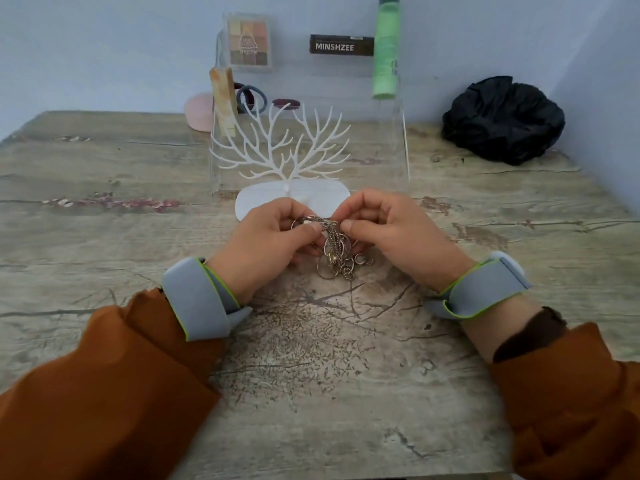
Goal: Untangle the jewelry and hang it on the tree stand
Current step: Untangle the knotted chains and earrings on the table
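Observation:
A tangle of silver jewelry [337,252], chains and hoop rings knotted together, hangs between my two hands just above the wooden table. My left hand [268,242] pinches its upper left end, where a pale bead shows. My right hand [391,233] pinches the top of the tangle from the right. The loose loops dangle down and touch the table. Right behind my hands stands the white tree stand [282,147] on its oval base [332,197]. Its branches are bare.
A clear acrylic organizer [398,133] stands behind the tree, holding an eyeshadow palette [247,41], a green tube [386,50], hair ties [251,97] and a dark box [341,45]. A crumpled black bag [502,117] lies at the back right. A pink object [199,110] sits back left.

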Tool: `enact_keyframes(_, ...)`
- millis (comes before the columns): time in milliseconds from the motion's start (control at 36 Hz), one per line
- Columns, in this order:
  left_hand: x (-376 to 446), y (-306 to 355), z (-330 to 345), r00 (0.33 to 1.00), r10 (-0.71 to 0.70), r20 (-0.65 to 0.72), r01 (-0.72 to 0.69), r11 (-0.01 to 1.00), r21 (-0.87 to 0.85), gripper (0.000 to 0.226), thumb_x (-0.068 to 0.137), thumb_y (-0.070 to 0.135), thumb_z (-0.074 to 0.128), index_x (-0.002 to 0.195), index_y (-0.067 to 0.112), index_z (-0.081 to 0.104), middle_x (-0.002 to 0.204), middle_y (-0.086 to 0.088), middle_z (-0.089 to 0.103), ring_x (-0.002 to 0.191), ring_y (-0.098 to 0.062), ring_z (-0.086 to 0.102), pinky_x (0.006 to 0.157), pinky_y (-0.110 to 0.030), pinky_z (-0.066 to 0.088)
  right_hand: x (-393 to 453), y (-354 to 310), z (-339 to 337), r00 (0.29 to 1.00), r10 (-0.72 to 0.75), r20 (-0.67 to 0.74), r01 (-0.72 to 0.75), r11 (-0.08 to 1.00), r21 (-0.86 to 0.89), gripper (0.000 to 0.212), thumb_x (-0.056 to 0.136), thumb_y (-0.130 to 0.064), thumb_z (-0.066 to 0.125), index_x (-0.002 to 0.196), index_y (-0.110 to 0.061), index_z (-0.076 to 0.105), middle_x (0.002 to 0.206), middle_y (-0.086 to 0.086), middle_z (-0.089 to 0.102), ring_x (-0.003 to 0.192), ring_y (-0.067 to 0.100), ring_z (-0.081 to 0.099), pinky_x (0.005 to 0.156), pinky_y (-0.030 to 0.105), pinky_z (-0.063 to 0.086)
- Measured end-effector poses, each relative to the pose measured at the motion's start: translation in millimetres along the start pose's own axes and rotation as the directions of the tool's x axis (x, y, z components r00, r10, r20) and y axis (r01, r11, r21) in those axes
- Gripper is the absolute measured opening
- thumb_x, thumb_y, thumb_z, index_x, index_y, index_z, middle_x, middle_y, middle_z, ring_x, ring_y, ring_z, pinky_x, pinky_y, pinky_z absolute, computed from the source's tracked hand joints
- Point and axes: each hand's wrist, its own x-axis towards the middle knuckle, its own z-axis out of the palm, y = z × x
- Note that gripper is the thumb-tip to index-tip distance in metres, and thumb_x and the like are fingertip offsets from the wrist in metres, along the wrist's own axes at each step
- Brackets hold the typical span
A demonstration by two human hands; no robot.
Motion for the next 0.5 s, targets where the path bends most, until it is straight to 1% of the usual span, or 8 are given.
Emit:
enact_keyframes(56,0.6,1.1,-0.3,1.0,-0.01,0.001,0.01,0.999,-0.039,0.008,0.089,0.004,0.057,0.085,0.011,0.057,0.077,-0.007,0.069,0.056,-0.005,0.065,0.047,-0.014,0.047,-0.7,-0.3,-0.1,1.0,0.01,0.025,-0.01,1.0,0.008,0.015,0.088,-0.002,0.064,0.102,-0.001,0.064,0.085,0.013,0.069,0.074,0.018,0.061,0.071,0.037,0.052)
enact_keyframes(139,0.1,1.4,-1.1,1.0,-0.009,-0.023,0.007,0.995,-0.099,0.009,0.085,0.0,0.059,0.084,0.009,0.059,0.075,-0.01,0.068,0.058,-0.011,0.065,0.047,-0.017,0.048,-2.1,-1.0,2.3,0.997,0.023,0.075,-0.022,1.0,-0.005,0.024,0.084,-0.007,0.071,0.107,-0.005,0.064,0.084,0.006,0.068,0.073,0.009,0.061,0.073,0.024,0.051)
enact_keyframes(222,-0.4,1.9,-2.4,0.999,0.006,-0.045,-0.011,0.994,-0.113,0.013,0.083,0.0,0.062,0.081,0.012,0.061,0.073,-0.008,0.068,0.064,-0.016,0.065,0.059,-0.027,0.051,-3.2,-2.2,5.5,0.994,0.022,0.11,-0.017,0.999,-0.049,0.026,0.081,-0.001,0.072,0.105,-0.001,0.062,0.08,0.005,0.066,0.067,0.008,0.058,0.065,0.019,0.048)
enact_keyframes(250,-0.6,2.7,-2.7,0.999,0.006,-0.046,-0.011,0.993,-0.12,0.013,0.083,0.0,0.062,0.08,0.013,0.061,0.074,-0.008,0.068,0.066,-0.016,0.065,0.064,-0.03,0.05,-2.7,-2.0,6.0,0.994,0.019,0.106,-0.012,0.998,-0.069,0.024,0.081,0.001,0.071,0.103,0.001,0.063,0.079,0.006,0.066,0.065,0.009,0.056,0.063,0.019,0.047)
enact_keyframes(278,-0.8,3.6,-3.1,0.999,0.001,-0.043,-0.007,0.991,-0.13,0.013,0.083,0.0,0.062,0.081,0.013,0.061,0.075,-0.009,0.068,0.067,-0.016,0.067,0.065,-0.03,0.048,-2.1,-1.6,6.0,0.996,0.014,0.093,-0.005,0.996,-0.088,0.02,0.082,0.002,0.07,0.101,0.002,0.063,0.078,0.007,0.065,0.064,0.009,0.055,0.061,0.019,0.046)
enact_keyframes(389,-1.0,7.0,-4.3,0.999,-0.04,-0.03,0.034,0.981,-0.19,0.015,0.083,0.001,0.059,0.078,0.016,0.059,0.071,-0.003,0.067,0.069,-0.013,0.07,0.057,-0.022,0.044,0.1,-1.2,1.4,1.0,-0.029,0.007,0.03,0.988,-0.153,0.013,0.083,0.002,0.066,0.096,-0.002,0.067,0.076,0.01,0.065,0.063,0.01,0.054,0.06,0.022,0.046)
enact_keyframes(472,-1.0,7.9,-4.8,0.998,-0.063,-0.026,0.056,0.976,-0.211,0.019,0.083,0.0,0.057,0.075,0.017,0.059,0.064,0.003,0.064,0.061,-0.01,0.068,0.05,-0.019,0.041,-0.6,-2.1,-0.9,0.997,-0.055,-0.049,0.049,0.991,-0.123,0.011,0.084,0.002,0.066,0.094,-0.002,0.069,0.08,0.022,0.069,0.066,0.017,0.059,0.065,0.034,0.051)
enact_keyframes(500,-1.2,8.3,-4.6,0.997,-0.067,-0.029,0.059,0.977,-0.204,0.02,0.084,0.0,0.057,0.075,0.017,0.059,0.062,0.004,0.062,0.059,-0.009,0.067,0.047,-0.018,0.04,-1.1,-2.3,-1.3,0.996,-0.062,-0.069,0.054,0.992,-0.116,0.01,0.084,0.001,0.066,0.093,-0.002,0.069,0.08,0.022,0.069,0.067,0.019,0.06,0.067,0.039,0.054)
